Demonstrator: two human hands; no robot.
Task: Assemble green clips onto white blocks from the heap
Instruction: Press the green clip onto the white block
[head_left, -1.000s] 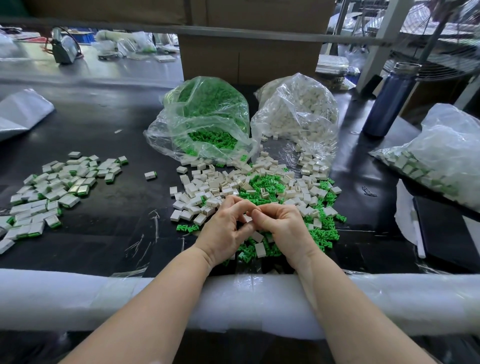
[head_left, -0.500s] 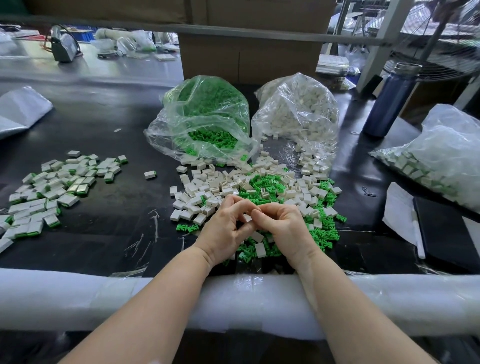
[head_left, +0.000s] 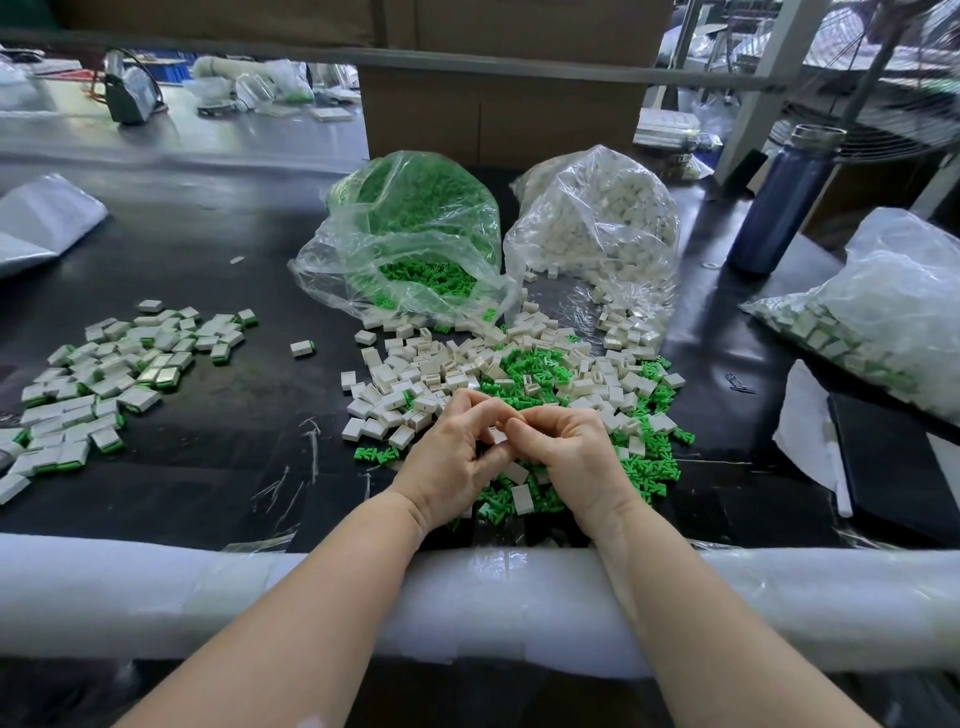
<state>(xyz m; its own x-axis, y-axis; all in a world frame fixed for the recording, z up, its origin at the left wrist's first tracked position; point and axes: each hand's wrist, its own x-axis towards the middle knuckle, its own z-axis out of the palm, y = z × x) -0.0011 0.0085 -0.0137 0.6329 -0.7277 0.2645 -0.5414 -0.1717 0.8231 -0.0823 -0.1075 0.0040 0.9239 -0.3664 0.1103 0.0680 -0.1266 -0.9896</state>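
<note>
Beyond our fingertips spreads the loose heap of white plastic blocks and green plastic clips (head_left: 519, 374) on the black tabletop (head_left: 234, 415). Our left hand (head_left: 452, 457) and right hand (head_left: 566, 457) meet above its near edge, fingers curled, pinching a small white block (head_left: 497, 435) between them.

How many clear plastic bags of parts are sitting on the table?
3: the bag of green clips at centre, the bag of white blocks beside it, and a bag of assembled pieces at right.
</note>
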